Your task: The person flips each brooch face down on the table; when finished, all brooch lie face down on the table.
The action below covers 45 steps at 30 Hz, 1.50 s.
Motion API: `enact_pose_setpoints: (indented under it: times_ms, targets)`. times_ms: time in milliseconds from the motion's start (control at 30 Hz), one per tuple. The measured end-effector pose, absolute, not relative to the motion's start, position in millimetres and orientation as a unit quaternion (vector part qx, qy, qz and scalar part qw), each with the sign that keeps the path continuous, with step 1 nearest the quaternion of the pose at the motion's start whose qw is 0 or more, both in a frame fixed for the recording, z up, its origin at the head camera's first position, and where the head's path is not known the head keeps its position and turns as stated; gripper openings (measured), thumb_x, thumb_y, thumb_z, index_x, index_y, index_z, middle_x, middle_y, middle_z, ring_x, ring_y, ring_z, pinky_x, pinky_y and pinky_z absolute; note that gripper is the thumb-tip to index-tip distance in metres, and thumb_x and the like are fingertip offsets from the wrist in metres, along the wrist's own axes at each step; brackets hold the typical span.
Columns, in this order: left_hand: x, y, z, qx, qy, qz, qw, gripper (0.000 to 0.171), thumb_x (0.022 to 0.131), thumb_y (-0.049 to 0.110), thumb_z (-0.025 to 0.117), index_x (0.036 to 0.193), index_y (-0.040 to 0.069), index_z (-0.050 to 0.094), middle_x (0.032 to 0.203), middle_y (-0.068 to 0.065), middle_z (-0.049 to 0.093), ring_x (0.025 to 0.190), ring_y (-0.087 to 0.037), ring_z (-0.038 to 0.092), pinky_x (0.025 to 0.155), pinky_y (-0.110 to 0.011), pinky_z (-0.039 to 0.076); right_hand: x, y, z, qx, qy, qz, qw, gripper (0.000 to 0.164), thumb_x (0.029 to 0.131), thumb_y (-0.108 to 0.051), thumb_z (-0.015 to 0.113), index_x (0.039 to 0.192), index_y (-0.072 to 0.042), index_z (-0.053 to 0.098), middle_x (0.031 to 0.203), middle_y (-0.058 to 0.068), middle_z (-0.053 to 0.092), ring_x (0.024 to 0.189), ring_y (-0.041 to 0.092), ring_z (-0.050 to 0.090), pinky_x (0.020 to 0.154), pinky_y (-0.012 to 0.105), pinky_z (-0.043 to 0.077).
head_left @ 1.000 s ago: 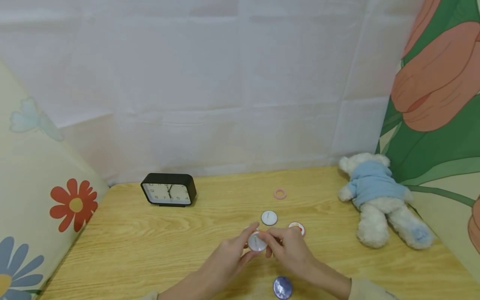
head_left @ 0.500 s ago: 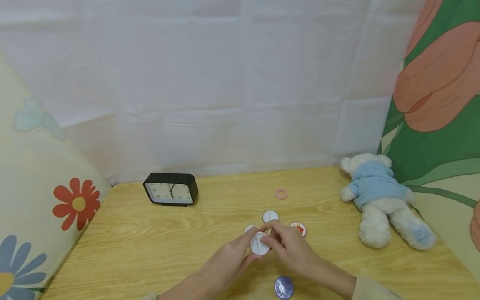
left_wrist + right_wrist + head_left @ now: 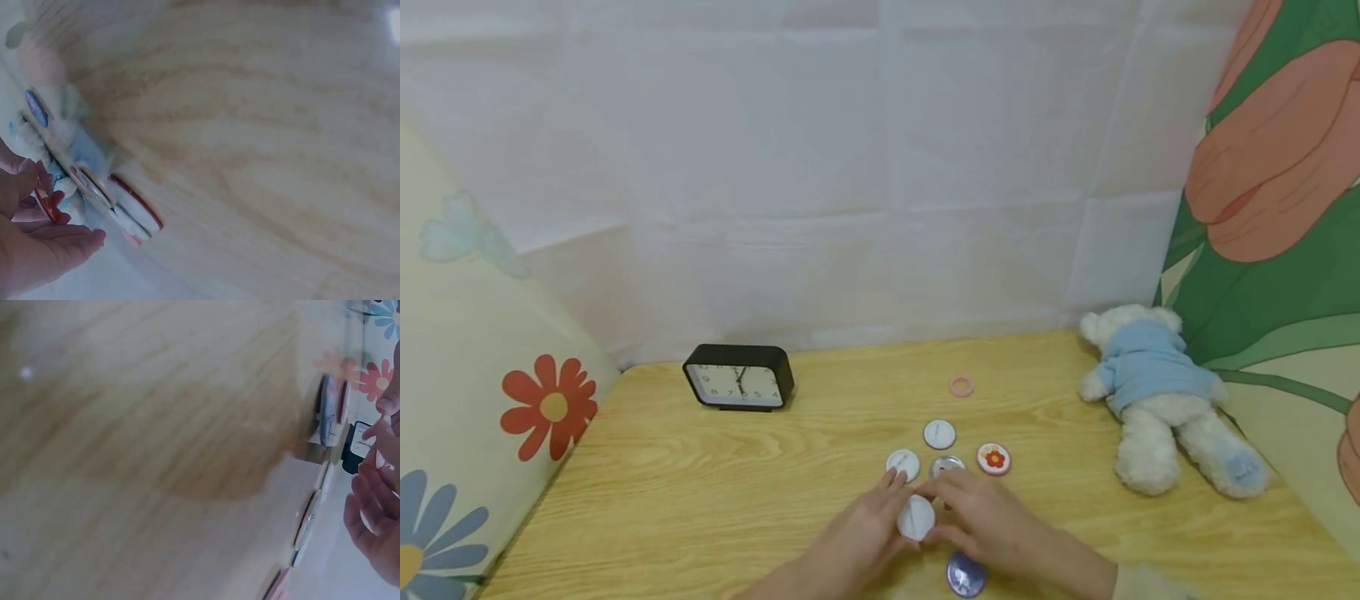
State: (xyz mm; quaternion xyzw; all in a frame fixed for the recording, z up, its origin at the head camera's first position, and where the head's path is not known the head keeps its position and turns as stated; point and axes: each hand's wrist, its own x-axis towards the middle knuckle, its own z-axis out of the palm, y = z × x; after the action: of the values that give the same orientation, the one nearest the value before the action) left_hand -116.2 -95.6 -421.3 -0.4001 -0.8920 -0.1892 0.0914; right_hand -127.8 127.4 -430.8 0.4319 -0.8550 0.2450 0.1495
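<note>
Between both hands, low over the table, is a round pin badge (image 3: 916, 517), white back and pin turned up. My left hand (image 3: 861, 525) grips its left edge. My right hand (image 3: 992, 521) holds it from the right, fingertips at the rim. In the left wrist view the badge's red-orange edge (image 3: 44, 200) shows among the fingers. Just beyond the hands lie a white-backed badge (image 3: 902, 464) and a silver-backed badge (image 3: 947, 467), the latter partly covered by my right hand. A shiny purple badge (image 3: 966, 575) lies nearest me, below the right hand.
Farther back are another white-backed badge (image 3: 939, 433), a badge with a red flower (image 3: 993, 458) and a pink ring (image 3: 961, 386). A black clock (image 3: 737, 377) stands at the back left. A white teddy bear in blue (image 3: 1150, 375) lies on the right.
Both hands have come down toward me with the badge. The white-backed and silver-backed badges behind them are now in view. My right hand's fingers have shifted to the badge's edge.
</note>
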Motion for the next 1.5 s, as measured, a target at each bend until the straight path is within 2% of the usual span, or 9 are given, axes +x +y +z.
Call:
enact_pose_setpoints:
  times_ms: [167, 467, 733, 867, 1067, 1167, 1267, 1367, 1500]
  targets:
    - [-110.2, -96.8, -434.3, -0.422, -0.891, -0.137, 0.096, 0.059, 0.087, 0.037, 0.071, 0.125, -0.007, 0.059, 0.133, -0.027, 0.054, 0.125, -0.041, 0.049, 0.098, -0.049, 0.048, -120.4, 127.0, -441.5, 0.436, -0.866, 0.204, 0.138, 0.043, 0.083, -0.037, 0.077, 0.115, -0.011, 0.066, 0.106, -0.002, 0.063, 0.096, 0.010, 0.059, 0.080, 0.025, 0.054]
    - [-103.0, -96.5, -452.4, -0.423, -0.892, -0.075, 0.141, 0.067, 0.083, 0.045, 0.072, 0.123, -0.007, 0.061, 0.133, -0.022, 0.056, 0.127, -0.040, 0.048, 0.095, -0.049, 0.050, -117.9, 122.1, -446.1, 0.437, -0.875, 0.175, 0.115, 0.040, 0.081, -0.039, 0.078, 0.110, -0.015, 0.068, 0.098, -0.008, 0.055, 0.088, 0.003, 0.052, 0.068, 0.015, 0.047]
    - [-101.2, -94.8, -451.1, -0.407, -0.907, -0.070, 0.081, 0.064, 0.091, 0.046, 0.063, 0.127, -0.008, 0.058, 0.135, -0.020, 0.055, 0.132, -0.040, 0.043, 0.099, -0.052, 0.046, -121.7, 121.4, -446.7, 0.431, -0.882, 0.172, 0.084, 0.040, 0.082, -0.041, 0.076, 0.111, -0.015, 0.069, 0.097, -0.008, 0.053, 0.087, 0.002, 0.050, 0.069, 0.013, 0.046]
    - [-100.2, -94.4, -450.7, -0.407, -0.908, -0.069, 0.077, 0.064, 0.094, 0.046, 0.059, 0.128, -0.008, 0.057, 0.136, -0.020, 0.054, 0.132, -0.040, 0.042, 0.100, -0.052, 0.046, -123.4, 121.6, -447.0, 0.432, -0.880, 0.176, 0.084, 0.040, 0.083, -0.043, 0.074, 0.111, -0.015, 0.069, 0.098, -0.007, 0.053, 0.087, 0.002, 0.050, 0.070, 0.014, 0.047]
    - [-98.5, -90.5, -450.5, -0.416, -0.899, -0.076, 0.116, 0.066, 0.092, 0.051, 0.061, 0.126, -0.005, 0.059, 0.132, -0.018, 0.057, 0.131, -0.038, 0.045, 0.098, -0.052, 0.047, -125.9, 129.6, -441.1, 0.431, -0.875, 0.203, 0.088, 0.039, 0.086, -0.047, 0.070, 0.109, -0.016, 0.067, 0.099, -0.009, 0.053, 0.087, 0.002, 0.051, 0.072, 0.016, 0.049]
    - [-97.3, -85.2, -449.9, -0.434, -0.889, -0.067, 0.133, 0.067, 0.092, 0.056, 0.058, 0.124, -0.003, 0.061, 0.130, -0.016, 0.058, 0.130, -0.037, 0.046, 0.098, -0.051, 0.048, -125.2, 142.3, -434.9, 0.424, -0.878, 0.214, 0.059, 0.042, 0.085, -0.052, 0.068, 0.109, -0.018, 0.065, 0.100, -0.009, 0.052, 0.085, 0.001, 0.051, 0.071, 0.019, 0.050]
    - [-96.5, -79.3, -451.3, -0.456, -0.874, -0.029, 0.168, 0.069, 0.091, 0.062, 0.054, 0.120, 0.001, 0.065, 0.128, -0.014, 0.060, 0.128, -0.035, 0.048, 0.098, -0.047, 0.048, -122.7, 157.2, -429.3, 0.411, -0.888, 0.206, 0.005, 0.056, 0.079, -0.063, 0.067, 0.113, -0.019, 0.062, 0.102, -0.010, 0.049, 0.083, 0.001, 0.048, 0.070, 0.021, 0.049]
    - [-95.4, -74.9, -454.0, -0.466, -0.862, 0.010, 0.199, 0.068, 0.090, 0.065, 0.052, 0.117, 0.004, 0.068, 0.126, -0.010, 0.061, 0.126, -0.033, 0.051, 0.099, -0.043, 0.047, -119.2, 169.0, -426.5, 0.404, -0.896, 0.183, -0.036, 0.067, 0.070, -0.067, 0.074, 0.116, -0.020, 0.059, 0.102, -0.011, 0.046, 0.082, 0.000, 0.047, 0.070, 0.021, 0.049]
    - [-92.7, -71.9, -457.3, -0.462, -0.860, 0.039, 0.212, 0.065, 0.090, 0.065, 0.050, 0.113, 0.008, 0.070, 0.125, -0.007, 0.063, 0.125, -0.030, 0.052, 0.100, -0.041, 0.046, -115.4, 173.9, -429.0, 0.420, -0.891, 0.164, -0.060, 0.065, 0.065, -0.053, 0.085, 0.117, -0.023, 0.057, 0.099, -0.014, 0.043, 0.081, -0.001, 0.048, 0.069, 0.019, 0.049]
